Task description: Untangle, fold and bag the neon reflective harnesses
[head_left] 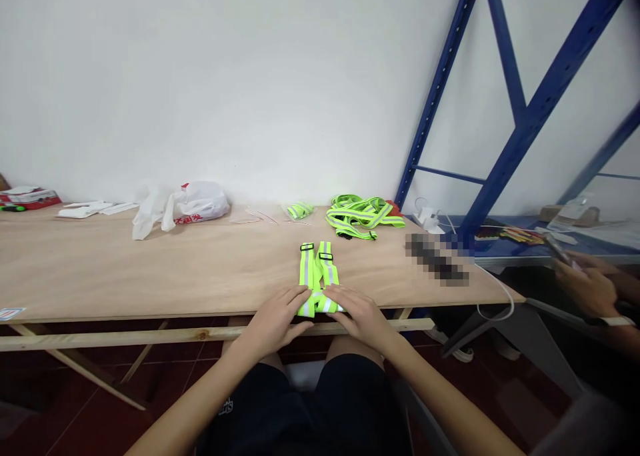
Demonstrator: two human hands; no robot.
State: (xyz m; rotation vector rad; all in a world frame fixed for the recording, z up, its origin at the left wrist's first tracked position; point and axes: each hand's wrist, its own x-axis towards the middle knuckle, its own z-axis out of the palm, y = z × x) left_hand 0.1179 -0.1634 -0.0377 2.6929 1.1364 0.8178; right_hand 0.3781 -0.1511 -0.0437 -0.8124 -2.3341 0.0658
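- Left hand (275,319) and right hand (363,315) rest on the folded reflective straps (307,271); whether either pinches, I cannot tell.
- Apparently flattening them; the next move calls for even pressure.

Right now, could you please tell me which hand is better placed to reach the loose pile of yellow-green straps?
Probably the right hand: the pile of straps lies almost straight beyond it, while the left hand sits farther to the left. Both hands touch the folded straps, though.
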